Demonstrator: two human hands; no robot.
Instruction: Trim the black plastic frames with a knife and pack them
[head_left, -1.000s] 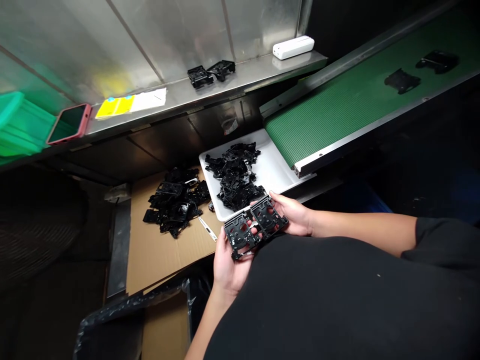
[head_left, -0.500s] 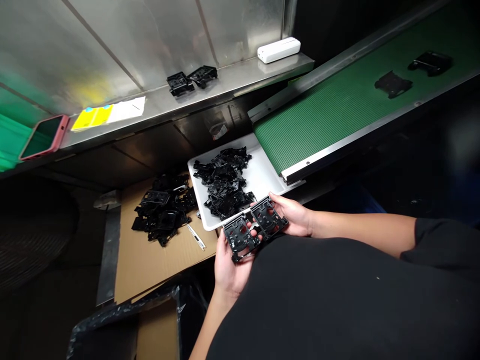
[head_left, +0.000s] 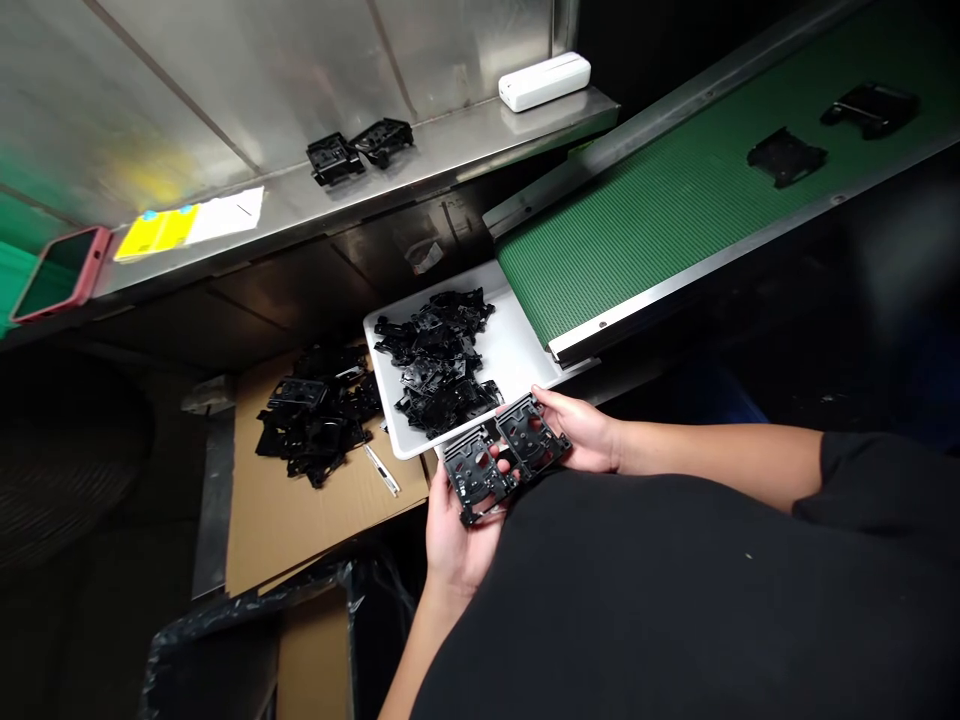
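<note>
My left hand [head_left: 459, 535] is closed around a black plastic frame part [head_left: 475, 474] full of cut-outs, with fingertips showing at its right side. Beside it, my right hand [head_left: 589, 432] grips a second black plastic frame part [head_left: 531, 436] of similar shape. Both parts are held side by side, close to my body, at the near edge of a white tray [head_left: 517, 350]. Inside the tray lies a heap of black plastic parts [head_left: 439, 365]. Another pile of black parts [head_left: 311, 420] rests on cardboard [head_left: 262, 530] to the left, near a white pen-like tool [head_left: 382, 470].
A green conveyor belt [head_left: 600, 240] at right carries two black parts [head_left: 787, 157]. The metal shelf [head_left: 450, 150] holds two more black parts [head_left: 334, 158], a white device [head_left: 544, 82], yellow notes [head_left: 157, 232] and a phone [head_left: 60, 275]. A bag-lined bin [head_left: 247, 650] stands below.
The view has shifted slightly, so the shelf and tray appear a little further left and higher. Both hands keep the same hold on the two parts.
</note>
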